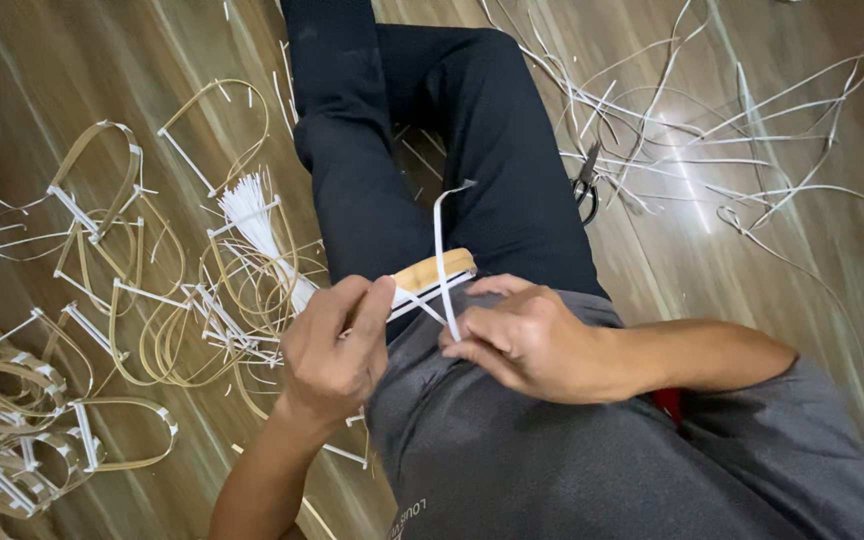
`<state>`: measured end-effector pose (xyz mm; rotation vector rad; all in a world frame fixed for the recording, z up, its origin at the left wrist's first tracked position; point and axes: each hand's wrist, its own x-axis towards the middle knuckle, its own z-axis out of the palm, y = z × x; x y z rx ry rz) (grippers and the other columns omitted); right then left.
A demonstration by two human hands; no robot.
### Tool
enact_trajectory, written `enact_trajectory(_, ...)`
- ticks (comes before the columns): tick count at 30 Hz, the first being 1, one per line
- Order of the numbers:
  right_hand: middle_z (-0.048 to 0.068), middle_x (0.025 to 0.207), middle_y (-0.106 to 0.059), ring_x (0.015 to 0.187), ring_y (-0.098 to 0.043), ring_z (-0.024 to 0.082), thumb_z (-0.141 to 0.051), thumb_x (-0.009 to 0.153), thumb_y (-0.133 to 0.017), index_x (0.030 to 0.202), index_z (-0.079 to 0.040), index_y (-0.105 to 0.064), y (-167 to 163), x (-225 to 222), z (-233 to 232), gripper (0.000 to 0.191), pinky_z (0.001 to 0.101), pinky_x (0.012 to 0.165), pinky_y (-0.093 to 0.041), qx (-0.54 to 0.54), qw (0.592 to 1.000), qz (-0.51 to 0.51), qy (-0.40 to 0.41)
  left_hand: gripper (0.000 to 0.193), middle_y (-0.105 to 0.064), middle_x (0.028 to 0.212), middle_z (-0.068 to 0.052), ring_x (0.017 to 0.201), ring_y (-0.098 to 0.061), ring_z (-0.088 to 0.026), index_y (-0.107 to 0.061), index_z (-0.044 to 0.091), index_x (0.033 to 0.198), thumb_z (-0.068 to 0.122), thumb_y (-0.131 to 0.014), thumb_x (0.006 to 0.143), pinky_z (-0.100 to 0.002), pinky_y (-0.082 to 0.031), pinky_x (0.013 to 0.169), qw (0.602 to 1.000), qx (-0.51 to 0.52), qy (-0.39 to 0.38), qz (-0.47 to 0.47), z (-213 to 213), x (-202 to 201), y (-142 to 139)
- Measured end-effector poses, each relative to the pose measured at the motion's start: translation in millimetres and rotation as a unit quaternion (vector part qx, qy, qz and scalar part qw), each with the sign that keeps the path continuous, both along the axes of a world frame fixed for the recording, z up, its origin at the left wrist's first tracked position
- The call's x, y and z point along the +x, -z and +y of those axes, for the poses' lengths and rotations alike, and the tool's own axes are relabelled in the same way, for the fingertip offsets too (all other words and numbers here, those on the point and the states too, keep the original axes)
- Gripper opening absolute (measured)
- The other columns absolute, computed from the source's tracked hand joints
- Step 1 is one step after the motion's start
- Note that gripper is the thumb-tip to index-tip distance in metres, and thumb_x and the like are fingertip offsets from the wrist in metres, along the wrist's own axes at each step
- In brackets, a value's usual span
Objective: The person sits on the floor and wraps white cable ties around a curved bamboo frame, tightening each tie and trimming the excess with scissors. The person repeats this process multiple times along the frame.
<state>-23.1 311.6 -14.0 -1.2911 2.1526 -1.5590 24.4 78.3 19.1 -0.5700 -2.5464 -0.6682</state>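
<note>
Between both hands (337,345) (522,335), bamboo strip (437,270) wrapped with white band (440,250).

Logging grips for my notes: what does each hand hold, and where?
Left hand grips the bamboo strip at its near end; right hand pinches the white strap near its lower end.

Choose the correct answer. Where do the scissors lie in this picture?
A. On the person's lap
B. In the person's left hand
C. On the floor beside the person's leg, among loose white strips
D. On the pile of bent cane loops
C: the scissors lie on the wooden floor among white strips, clear of both hands.
</note>
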Motion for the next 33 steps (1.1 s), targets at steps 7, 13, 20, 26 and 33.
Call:
enact_trajectory(7,0.010,0.071,-0.069,0.070,-0.071,0.029,-0.009,0.084,-0.081,0.086,-0.006,-0.069,29.0,0.7,-16.7,0.013,0.0382,0.071,-0.056,0.006,0.995,0.044,0.091,0.036,-0.068,0.101,-0.012,0.078,-0.071,-0.021,-0.067,0.000,0.120,-0.002,-0.071,0.085,-0.032,-0.057,0.068,0.983,0.121,-0.006,-0.135,17.7,-0.7,-25.9)
enact_trajectory(13,0.008,0.072,-0.068,0.068,-0.071,0.026,-0.008,0.083,-0.077,0.087,-0.007,-0.066,57.2,4.9,-12.4,0.011,0.0392,0.072,-0.057,0.020,0.991,0.091,0.097,0.030,-0.063,0.089,-0.006,0.074,-0.068,-0.024,-0.069,0.005,0.110,0.014,-0.084,0.086,-0.037,-0.052,0.062,0.993,0.028,-0.039,-0.104,27.1,-14.3,-23.9)
enact_trajectory(20,0.006,0.062,-0.063,0.057,-0.067,0.026,-0.017,0.082,-0.066,0.088,-0.007,-0.065,51.2,44.2,-29.4,0.011,0.0429,0.055,-0.054,0.280,0.940,0.168,-0.100,0.027,-0.063,0.090,-0.006,0.070,-0.066,-0.023,-0.069,0.007,0.110,0.012,-0.083,0.088,-0.036,-0.051,0.060,0.989,0.057,-0.047,-0.125,8.4,-26.8,-12.9)
enact_trajectory(26,0.005,0.067,-0.066,0.057,-0.067,0.023,-0.020,0.090,-0.071,0.114,-0.006,-0.073,-45.0,-16.8,22.4,0.028,0.0405,0.051,-0.051,0.087,0.977,0.142,-0.132,0.031,-0.063,0.090,-0.007,0.071,-0.064,-0.023,-0.068,0.003,0.114,0.010,-0.084,0.088,-0.036,-0.050,0.061,0.997,0.001,-0.040,-0.070,4.7,-20.9,-3.2)
enact_trajectory(33,0.004,0.084,-0.075,0.074,-0.074,0.014,-0.030,0.106,-0.059,0.136,0.000,-0.054,-15.6,-111.5,-26.7,0.043,0.0297,0.067,-0.058,0.150,0.971,-0.183,-0.036,0.037,-0.063,0.097,-0.010,0.079,-0.064,-0.027,-0.066,-0.001,0.118,0.013,-0.082,0.088,-0.038,-0.052,0.066,0.996,-0.085,-0.041,0.003,10.5,-14.4,0.5)
